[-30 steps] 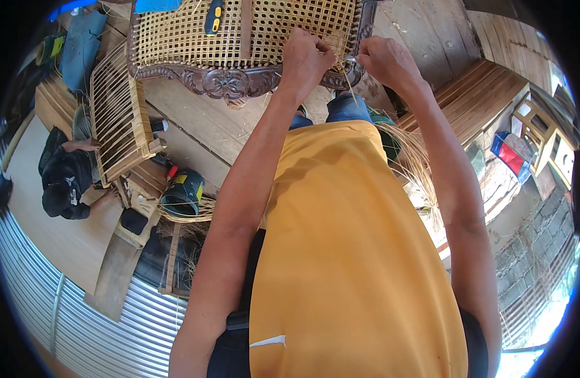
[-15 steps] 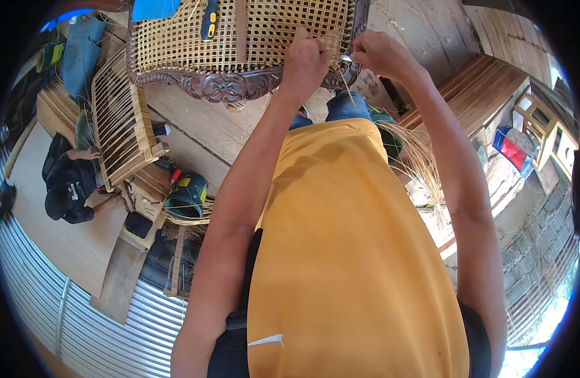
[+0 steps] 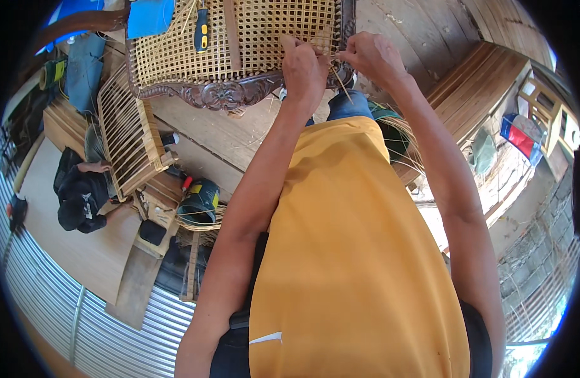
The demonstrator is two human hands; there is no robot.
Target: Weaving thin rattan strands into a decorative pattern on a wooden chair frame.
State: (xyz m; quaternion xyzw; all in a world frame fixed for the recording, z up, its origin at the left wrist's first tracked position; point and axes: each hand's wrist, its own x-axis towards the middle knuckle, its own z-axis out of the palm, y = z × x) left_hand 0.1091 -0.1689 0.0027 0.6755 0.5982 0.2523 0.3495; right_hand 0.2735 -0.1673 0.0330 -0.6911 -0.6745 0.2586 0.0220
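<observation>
A cane-woven panel (image 3: 265, 39) in a carved dark wood frame (image 3: 222, 96) lies in front of me. My left hand (image 3: 304, 70) is closed over the weave near its front right corner, fingers curled down; what they pinch is hidden. Just beside it, my right hand (image 3: 373, 58) is closed at the frame's right corner, thumb and fingertips pinching a thin cane strand. A loose cane strand (image 3: 342, 86) hangs over the frame edge below the hands. On the panel lie a yellow-and-black-handled screwdriver (image 3: 202, 34), a flat wooden slat (image 3: 232, 38) and a blue sheet (image 3: 150, 17).
Cane bundles spill from a green bucket (image 3: 391, 129) by my knees. At left are a slatted wooden frame (image 3: 127, 126), a dark bucket (image 3: 199, 203) and a seated person (image 3: 82, 192). Stacked boards (image 3: 472, 82) stand at right.
The view has shifted slightly, so the panel sits further left. My right hand has moved left, closer to my left hand. A shiny piece seen at its fingertips no longer shows clearly.
</observation>
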